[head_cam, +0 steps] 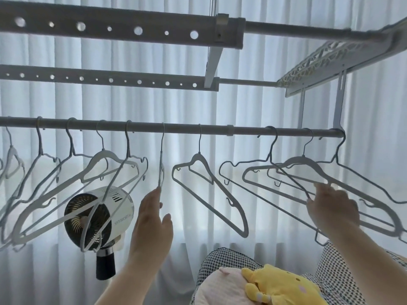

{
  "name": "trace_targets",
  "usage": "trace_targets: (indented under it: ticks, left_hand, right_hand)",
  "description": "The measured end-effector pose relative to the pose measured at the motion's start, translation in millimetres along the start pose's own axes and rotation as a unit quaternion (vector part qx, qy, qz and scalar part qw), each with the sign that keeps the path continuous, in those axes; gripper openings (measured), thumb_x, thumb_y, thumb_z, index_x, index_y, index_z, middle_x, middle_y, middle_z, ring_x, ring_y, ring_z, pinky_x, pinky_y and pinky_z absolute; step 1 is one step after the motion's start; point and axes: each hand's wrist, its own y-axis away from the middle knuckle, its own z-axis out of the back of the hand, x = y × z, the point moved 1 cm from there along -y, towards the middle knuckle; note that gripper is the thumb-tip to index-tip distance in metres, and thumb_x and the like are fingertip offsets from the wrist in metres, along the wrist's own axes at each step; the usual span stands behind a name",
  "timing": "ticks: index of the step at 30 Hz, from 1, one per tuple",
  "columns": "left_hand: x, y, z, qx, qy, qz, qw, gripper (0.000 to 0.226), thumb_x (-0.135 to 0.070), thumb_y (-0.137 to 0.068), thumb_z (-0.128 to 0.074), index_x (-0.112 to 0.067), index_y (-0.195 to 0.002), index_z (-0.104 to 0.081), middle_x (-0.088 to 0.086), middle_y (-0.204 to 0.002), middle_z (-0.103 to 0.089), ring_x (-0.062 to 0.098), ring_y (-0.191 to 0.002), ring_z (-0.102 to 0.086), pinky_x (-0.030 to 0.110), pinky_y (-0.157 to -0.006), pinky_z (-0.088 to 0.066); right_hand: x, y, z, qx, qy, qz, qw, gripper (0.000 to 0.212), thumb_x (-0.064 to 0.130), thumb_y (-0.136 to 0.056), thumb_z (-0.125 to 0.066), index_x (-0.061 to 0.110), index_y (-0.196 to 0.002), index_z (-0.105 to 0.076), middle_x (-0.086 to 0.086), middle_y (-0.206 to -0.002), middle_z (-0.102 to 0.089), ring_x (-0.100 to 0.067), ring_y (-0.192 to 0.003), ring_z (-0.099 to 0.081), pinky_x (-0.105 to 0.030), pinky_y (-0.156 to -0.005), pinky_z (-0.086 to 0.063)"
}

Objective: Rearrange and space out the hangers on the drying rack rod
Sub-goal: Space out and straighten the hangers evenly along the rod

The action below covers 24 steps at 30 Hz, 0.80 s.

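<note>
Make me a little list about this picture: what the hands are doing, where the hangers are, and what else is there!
rod: the rod runs straight across with hangers hooked along it
left hand: the left hand touches the bottom of an edge-on hanger
right hand: the right hand holds the crowded hangers at the right end
middle: one white hanger hangs apart
other things: a fan, a yellow plush toy, white curtains

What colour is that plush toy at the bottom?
Yellow: the plush toy shows clearly in the head view.

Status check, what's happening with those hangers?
Left hand open, fingertips on edge-on hanger. Right hand gripping bunched hangers. Rod unobstructed.
</note>
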Motion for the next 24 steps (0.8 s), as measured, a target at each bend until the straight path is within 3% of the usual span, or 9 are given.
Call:
trace_targets:
  ticks: [2,5,8,11,16,20,24]
  left_hand:
    - [-0.7,-0.4,-3.7,0.002,0.006,-0.005,1.0,0.054,0.008,-0.088,-0.042,-0.009,-0.138,-0.034,0.008,-0.139,-0.04,0.015,-0.104,-0.049,0.027,-0.096,-0.039]
    - [-0.9,0.9,-6.4,0.0,0.012,-0.014,1.0,0.053,0.008,-0.088,-0.041,-0.008,-0.138,-0.035,0.007,-0.14,-0.04,0.011,-0.098,-0.047,0.028,-0.094,-0.041]
    - [0.3,2.2,-6.5,0.001,0.021,-0.019,1.0,0.054,0.006,-0.088,-0.045,-0.01,-0.138,-0.035,0.005,-0.14,-0.039,0.011,-0.098,-0.048,0.03,-0.096,-0.042]
    - [2.0,3.5,-5.9,0.004,0.027,-0.028,0.999,0.053,0.003,-0.088,-0.048,-0.01,-0.138,-0.036,0.002,-0.138,-0.04,0.01,-0.098,-0.049,0.024,-0.09,-0.04]
    - [7.5,4.8,-3.1,0.019,0.028,-0.041,0.999,0.053,0.001,-0.086,-0.051,-0.01,-0.136,-0.038,-0.008,-0.125,-0.037,0.011,-0.101,-0.05,0.023,-0.092,-0.04]
    - [13.3,3.9,2.5,0.034,0.021,-0.044,0.998,0.052,-0.002,-0.087,-0.053,-0.012,-0.136,-0.039,-0.009,-0.13,-0.037,0.015,-0.113,-0.051,0.03,-0.101,-0.042]
    - [18.9,1.1,6.8,0.041,0.027,-0.04,0.998,0.051,-0.002,-0.086,-0.054,-0.012,-0.134,-0.042,0.001,-0.141,-0.039,0.02,-0.121,-0.049,0.04,-0.105,-0.041]
  right_hand:
    - [-3.3,-2.0,-7.3,0.044,-0.022,-0.014,0.999,0.04,0.013,-0.096,-0.029,0.012,-0.136,-0.033,-0.01,-0.136,-0.05,-0.03,-0.126,-0.044,-0.034,-0.098,-0.036]
    - [-3.1,-0.6,-14.2,0.066,-0.082,0.003,0.994,0.039,0.01,-0.095,-0.032,0.014,-0.131,-0.046,-0.012,-0.128,-0.058,-0.031,-0.118,-0.052,-0.034,-0.093,-0.041]
    - [4.2,5.5,-19.9,0.057,-0.115,0.058,0.99,0.033,0.011,-0.095,-0.038,0.01,-0.123,-0.055,-0.012,-0.117,-0.065,-0.03,-0.112,-0.057,-0.032,-0.088,-0.044]
    - [16.2,13.2,-24.2,0.024,-0.133,0.091,0.987,0.031,0.013,-0.096,-0.039,0.006,-0.119,-0.058,-0.014,-0.111,-0.068,-0.03,-0.107,-0.059,-0.031,-0.084,-0.045]
    - [38.8,24.6,-24.6,-0.004,-0.151,0.113,0.982,0.03,0.016,-0.097,-0.036,0.006,-0.114,-0.06,-0.015,-0.107,-0.068,-0.031,-0.103,-0.06,-0.031,-0.083,-0.046]
    - [60.2,35.1,-27.4,-0.003,-0.153,0.134,0.979,0.031,0.019,-0.098,-0.034,0.009,-0.116,-0.058,-0.012,-0.106,-0.069,-0.03,-0.101,-0.061,-0.031,-0.082,-0.047]
    - [76.2,43.3,-29.3,0.001,-0.165,0.133,0.977,0.031,0.019,-0.098,-0.033,0.01,-0.116,-0.057,-0.012,-0.106,-0.069,-0.03,-0.1,-0.061,-0.03,-0.08,-0.046]
